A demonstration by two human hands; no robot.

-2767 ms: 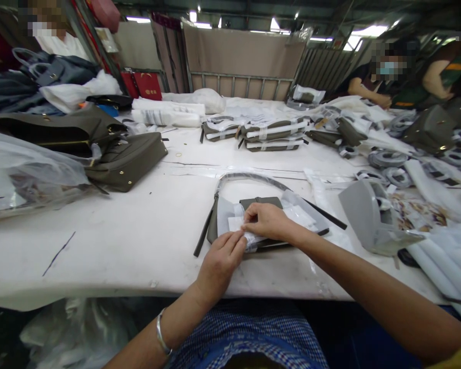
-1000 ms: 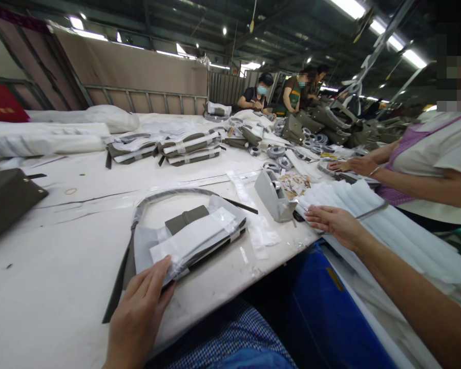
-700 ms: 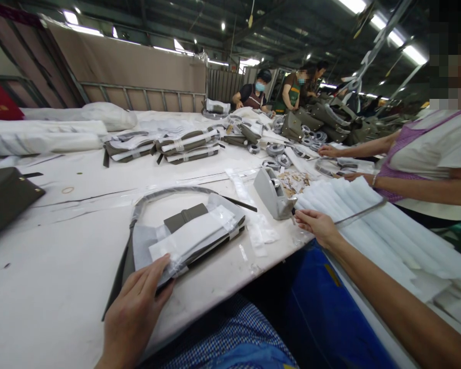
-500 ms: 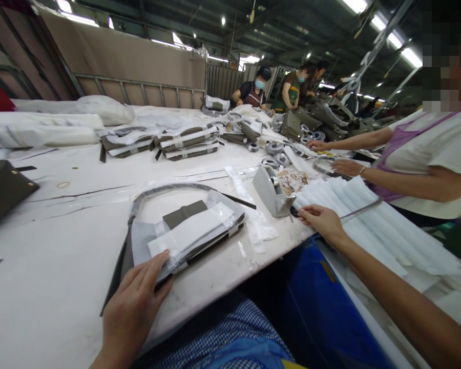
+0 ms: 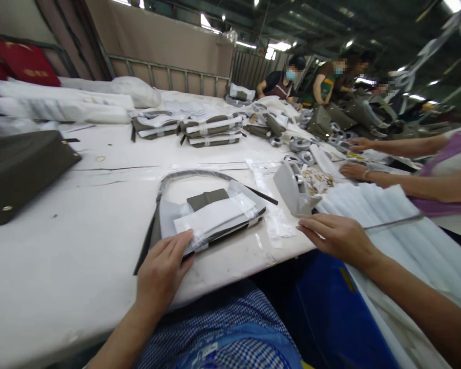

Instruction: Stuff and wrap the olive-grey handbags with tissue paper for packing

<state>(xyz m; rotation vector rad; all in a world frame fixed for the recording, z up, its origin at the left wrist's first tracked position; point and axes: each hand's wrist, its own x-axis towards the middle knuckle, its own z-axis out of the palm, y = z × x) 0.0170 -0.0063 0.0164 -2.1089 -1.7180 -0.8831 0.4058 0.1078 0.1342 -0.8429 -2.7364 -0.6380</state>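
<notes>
olive bag (image 5: 208, 199): fwd-r of l hand (image 5: 163, 267), long axis sideways
l hand: nearer, pinching edge
r hand (image 5: 340, 238): tips tgthr

Both hands bare: left hand (image 5: 163, 274) at 7-8 o'clock, right hand (image 5: 340, 240) at 4. Visible forearms (image 5: 411, 287) bare too. Torso at 6: checked cloth (image 5: 249, 307), fine blue and white. Plain blue band (image 5: 253, 332) curves across it, small white marking (image 5: 209, 351) on it, unreadable. Yellow scrap (image 5: 306, 365) at 5, mostly cut off by frame edge.
</notes>
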